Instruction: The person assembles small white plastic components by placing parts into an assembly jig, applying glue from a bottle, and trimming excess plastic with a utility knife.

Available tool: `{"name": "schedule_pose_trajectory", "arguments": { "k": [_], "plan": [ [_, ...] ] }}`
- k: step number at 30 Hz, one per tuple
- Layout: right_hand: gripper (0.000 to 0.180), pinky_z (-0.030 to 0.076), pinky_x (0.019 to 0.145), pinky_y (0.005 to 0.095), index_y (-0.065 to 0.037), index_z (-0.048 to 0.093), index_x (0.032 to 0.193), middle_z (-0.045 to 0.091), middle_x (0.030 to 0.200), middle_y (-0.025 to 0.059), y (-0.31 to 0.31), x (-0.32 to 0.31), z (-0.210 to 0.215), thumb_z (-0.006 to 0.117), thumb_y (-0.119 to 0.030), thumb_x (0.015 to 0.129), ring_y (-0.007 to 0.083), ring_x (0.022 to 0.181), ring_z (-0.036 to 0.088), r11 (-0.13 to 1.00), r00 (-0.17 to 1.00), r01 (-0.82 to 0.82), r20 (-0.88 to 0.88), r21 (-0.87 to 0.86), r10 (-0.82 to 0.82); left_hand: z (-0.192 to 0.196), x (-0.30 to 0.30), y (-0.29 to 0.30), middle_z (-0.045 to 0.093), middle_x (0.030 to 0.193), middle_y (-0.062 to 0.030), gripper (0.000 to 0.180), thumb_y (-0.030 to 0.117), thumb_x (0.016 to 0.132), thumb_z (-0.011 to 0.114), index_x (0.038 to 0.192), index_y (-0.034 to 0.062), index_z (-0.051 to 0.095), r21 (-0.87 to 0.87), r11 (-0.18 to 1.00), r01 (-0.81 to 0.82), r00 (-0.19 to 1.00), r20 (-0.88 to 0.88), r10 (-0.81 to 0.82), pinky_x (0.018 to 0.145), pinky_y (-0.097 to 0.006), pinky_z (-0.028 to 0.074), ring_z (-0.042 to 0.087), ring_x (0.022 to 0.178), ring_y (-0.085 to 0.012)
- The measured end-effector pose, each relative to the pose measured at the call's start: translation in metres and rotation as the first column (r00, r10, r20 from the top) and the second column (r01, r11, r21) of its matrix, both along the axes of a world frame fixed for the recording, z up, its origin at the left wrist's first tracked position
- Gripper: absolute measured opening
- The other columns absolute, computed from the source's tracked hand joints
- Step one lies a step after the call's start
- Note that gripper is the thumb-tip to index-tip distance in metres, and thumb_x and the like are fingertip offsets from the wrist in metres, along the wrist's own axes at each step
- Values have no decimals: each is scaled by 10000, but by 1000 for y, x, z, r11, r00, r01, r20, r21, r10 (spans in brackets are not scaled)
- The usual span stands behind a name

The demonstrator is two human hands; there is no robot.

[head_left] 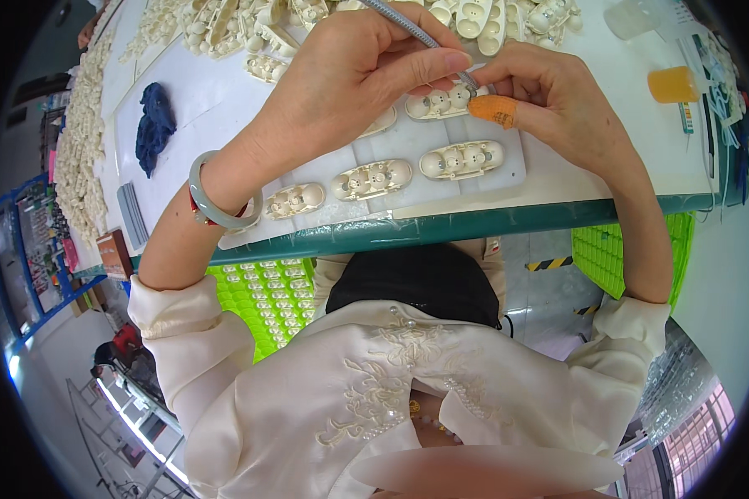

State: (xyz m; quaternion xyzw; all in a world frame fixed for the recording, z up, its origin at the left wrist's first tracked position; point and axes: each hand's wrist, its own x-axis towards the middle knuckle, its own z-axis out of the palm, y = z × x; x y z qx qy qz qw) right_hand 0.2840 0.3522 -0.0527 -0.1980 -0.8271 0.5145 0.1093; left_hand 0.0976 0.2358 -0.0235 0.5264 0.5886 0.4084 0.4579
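Observation:
My left hand (374,58) is closed round a slim grey metal tool (404,23) with a ribbed shaft, its tip angled down to the right. That tip meets a cream, rounded plastic case (434,103) with ball-like shapes inside. My right hand (549,96) is pinched at the same case's right end, an orange finger cot (493,110) on its thumb. Whatever lies between its fingertips is hidden. Nearer me, a row of similar cases (462,158) sits on a white board (404,204); another is partly covered by my left hand.
Loose cream parts (225,29) lie heaped at the back and along the left. A dark blue cloth (154,129) and a grey block (131,214) are on the left. An orange cup (672,85) and a clear cup (628,18) stand right. Green trays (266,303) are below the table edge.

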Motion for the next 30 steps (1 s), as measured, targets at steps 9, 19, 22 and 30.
{"name": "schedule_pose_trajectory", "arguments": {
  "k": [9,19,22,30],
  "plan": [
    [195,375,515,217,19,652,932,505,633,2,0,-1,0,666,-54,752,66,568,438,998,1000,-9,7,-66,10,-2,-4,-1,635,939,-104,196,164,943,499,1023,-11,537,-36,999,18,997,82,-15,750,-241,546,649,891,-166],
    [194,371,500,211,16,653,944,502,640,-2,-2,-1,6,647,-39,758,61,562,437,995,998,12,65,-94,-6,-5,-14,24,608,666,-59,135,104,865,626,840,-26,601,646,675,358,934,-230,-275,506,-216,424,536,576,-83],
    [193,362,486,210,21,650,940,496,634,-3,-1,-1,6,636,-30,755,57,554,431,993,997,20,75,-115,-11,25,-6,19,634,754,-70,169,115,903,576,971,-40,575,-111,981,160,953,-243,-183,581,-205,470,580,663,-86],
    [192,337,439,208,26,643,941,479,618,-11,-1,0,3,612,-22,758,49,510,419,992,998,7,66,-124,1,16,-7,16,639,794,-77,156,88,886,592,978,-37,575,-55,992,115,993,30,-113,592,-199,472,582,692,-82]
  ]
}}
